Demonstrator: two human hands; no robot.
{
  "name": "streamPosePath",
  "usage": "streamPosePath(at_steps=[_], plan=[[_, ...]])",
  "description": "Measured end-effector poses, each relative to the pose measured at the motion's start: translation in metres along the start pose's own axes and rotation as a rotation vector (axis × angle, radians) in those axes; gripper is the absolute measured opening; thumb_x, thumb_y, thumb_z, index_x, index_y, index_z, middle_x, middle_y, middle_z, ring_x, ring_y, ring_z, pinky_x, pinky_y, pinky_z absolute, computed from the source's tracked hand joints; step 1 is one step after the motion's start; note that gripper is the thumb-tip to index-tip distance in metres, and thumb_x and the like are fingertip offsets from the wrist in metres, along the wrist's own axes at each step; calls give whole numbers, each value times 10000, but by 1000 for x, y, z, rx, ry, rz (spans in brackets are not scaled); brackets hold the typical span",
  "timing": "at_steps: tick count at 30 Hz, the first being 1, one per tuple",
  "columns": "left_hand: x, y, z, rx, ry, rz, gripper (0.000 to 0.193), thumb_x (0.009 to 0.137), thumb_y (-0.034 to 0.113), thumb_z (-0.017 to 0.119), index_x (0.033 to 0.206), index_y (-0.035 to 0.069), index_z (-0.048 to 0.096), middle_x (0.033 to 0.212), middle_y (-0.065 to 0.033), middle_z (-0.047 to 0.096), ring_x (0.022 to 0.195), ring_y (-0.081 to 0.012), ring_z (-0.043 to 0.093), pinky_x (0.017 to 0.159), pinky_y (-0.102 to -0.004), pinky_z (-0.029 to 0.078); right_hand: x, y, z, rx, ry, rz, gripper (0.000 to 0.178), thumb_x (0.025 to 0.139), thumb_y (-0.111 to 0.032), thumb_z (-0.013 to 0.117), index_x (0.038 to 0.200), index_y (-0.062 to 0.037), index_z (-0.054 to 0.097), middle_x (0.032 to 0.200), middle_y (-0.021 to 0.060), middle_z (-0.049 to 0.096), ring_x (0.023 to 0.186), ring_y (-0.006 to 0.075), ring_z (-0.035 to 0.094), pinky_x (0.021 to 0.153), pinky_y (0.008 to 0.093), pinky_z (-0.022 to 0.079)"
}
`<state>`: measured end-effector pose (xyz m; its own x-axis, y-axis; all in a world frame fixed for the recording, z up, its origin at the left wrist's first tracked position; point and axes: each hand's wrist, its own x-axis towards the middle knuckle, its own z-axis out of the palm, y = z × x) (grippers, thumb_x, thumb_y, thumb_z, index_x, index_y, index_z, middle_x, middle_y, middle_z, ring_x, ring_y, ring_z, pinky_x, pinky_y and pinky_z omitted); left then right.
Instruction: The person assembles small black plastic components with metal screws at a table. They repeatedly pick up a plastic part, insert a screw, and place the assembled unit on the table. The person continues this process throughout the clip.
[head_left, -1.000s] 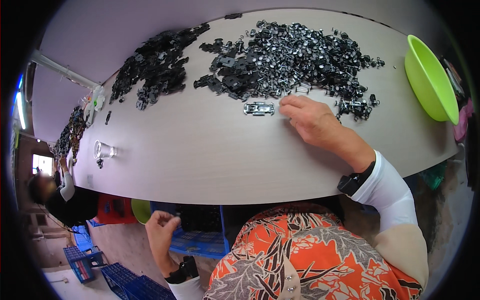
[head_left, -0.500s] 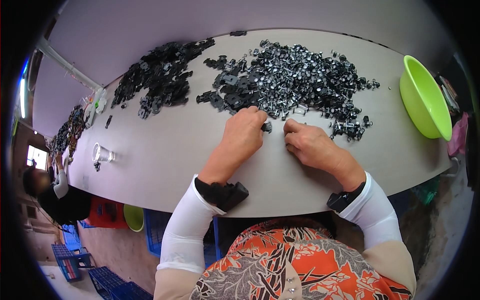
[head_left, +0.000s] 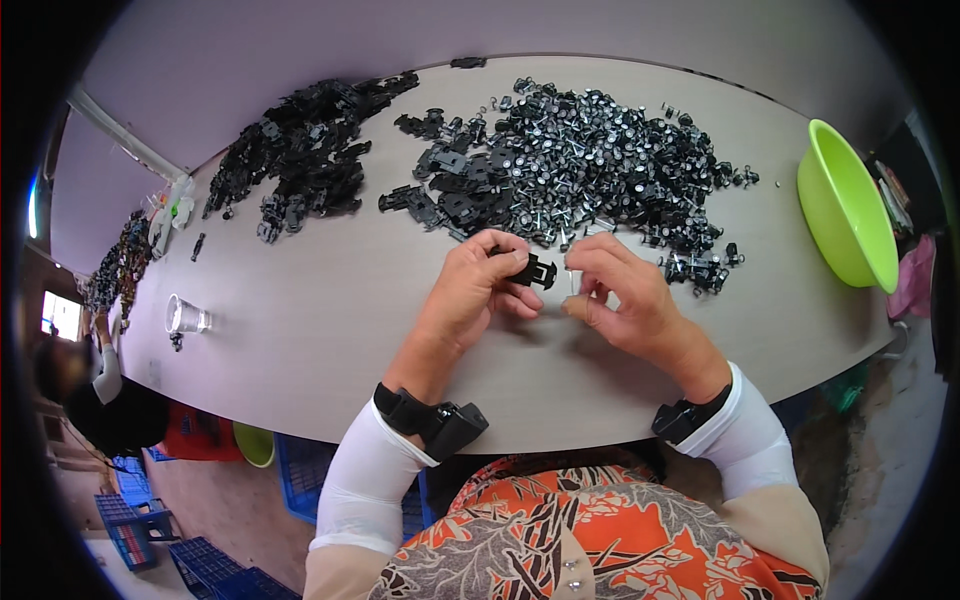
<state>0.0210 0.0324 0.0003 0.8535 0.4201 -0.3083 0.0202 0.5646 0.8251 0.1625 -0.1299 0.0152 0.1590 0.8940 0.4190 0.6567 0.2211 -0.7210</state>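
Between the fingers and thumb of my left hand point(head_left: 478, 283) is a flat black plastic toy-car chassis point(head_left: 540, 271), its notched end pointing right. Close beside it, my right hand point(head_left: 630, 293) pinches a thin metal axle point(head_left: 573, 283) upright between thumb and fingertips. Its ends are partly hidden by the fingers. The chassis and the axle look slightly apart. Just beyond both hands spreads a heap of small metal axles with black wheels point(head_left: 600, 150). Several black chassis point(head_left: 455, 185) lie along that heap's left side.
A larger pile of black chassis point(head_left: 310, 140) lies at the far left. A clear plastic cup point(head_left: 186, 316) rests on the table point(head_left: 300, 350) at left. At the right edge tilts a lime-green basin point(head_left: 845, 210). Another person point(head_left: 110, 405) works at the left, beside more small parts.
My left hand has turned to bring the chassis into view. My right hand has drawn up a metal axle, now showing between its fingertips. The view has shifted slightly.
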Motion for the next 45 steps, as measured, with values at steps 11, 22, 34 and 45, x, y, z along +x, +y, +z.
streamPosePath(at_steps=[11, 22, 34, 45], plan=[[-6, -11, 15, 76, -142, -131, 168, 938, 188, 624, 929, 21, 606, 814, -68, 639, 578, -131, 607, 456, -230, 449, 0, 2, 5, -189, 79, -174, 423, 705, 25, 724, 1096, -44, 575, 1017, 112, 589, 826, 305, 653, 641, 361, 545], [-15, -28, 17, -248, -150, -127, 160, 934, 188, 622, 854, 68, 551, 799, -39, 598, 510, -96, 471, 436, -219, 334, -5, -6, 7, -207, 68, -242, 327, 667, 31, 733, 927, -33, 544, 891, 97, 552, 798, 285, 589, 650, 371, 505], [-21, -27, 27, -317, -174, -67, 175, 939, 219, 605, 852, 72, 568, 826, -45, 621, 527, -116, 496, 452, -216, 339, -7, -10, 8, -162, 114, -276, 286, 678, 15, 745, 876, -37, 546, 828, 90, 534, 743, 278, 565, 630, 360, 491], [-16, -21, 25, 88, -33, -26, 133, 936, 152, 600, 945, 22, 574, 800, -85, 621, 552, -155, 638, 454, -240, 508, -32, -6, -61, -298, 250, 51, 173, 773, 99, 598, 901, -18, 603, 837, 103, 597, 623, 224, 596, 573, 299, 486]])
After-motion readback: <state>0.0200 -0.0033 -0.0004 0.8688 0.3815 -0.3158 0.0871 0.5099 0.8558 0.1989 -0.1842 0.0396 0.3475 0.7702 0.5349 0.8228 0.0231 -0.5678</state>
